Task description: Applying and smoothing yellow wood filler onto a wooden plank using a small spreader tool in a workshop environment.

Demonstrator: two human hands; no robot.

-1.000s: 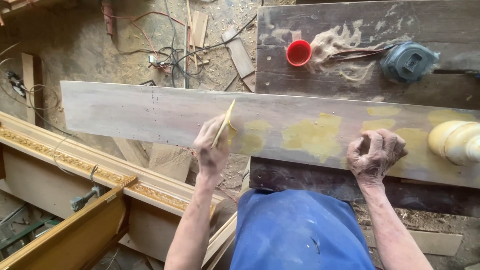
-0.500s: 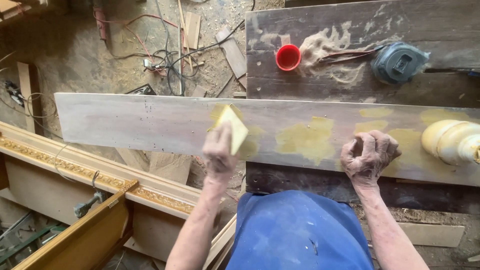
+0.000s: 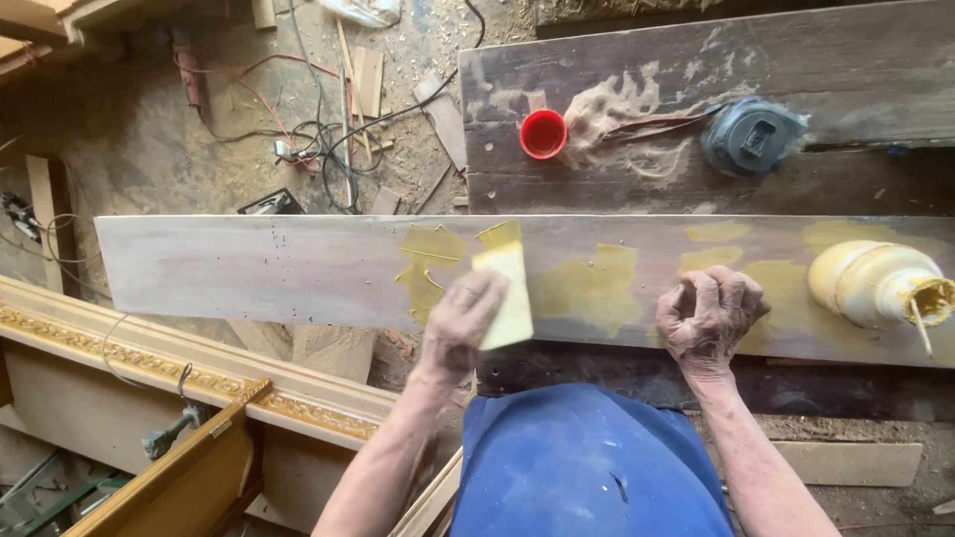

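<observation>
- Pale yellow tub (image 3: 873,283) – round container lying on its side on the long board (image 3: 249,264), far right; mouth faces right, smeared with yellow filler, thin stick poking out.
- Small red cup (image 3: 543,133) – round, open top, upright on the dark surface (image 3: 846,70) behind the board.
- No labels, signs or screens visible.

Left hand (image 3: 460,323) flat, fingers extended, right hand (image 3: 708,313) fisted

Plank (image 3: 249,264) left stretch open; jar (image 3: 875,283) blocks right end; cap (image 3: 543,133) behind.
</observation>
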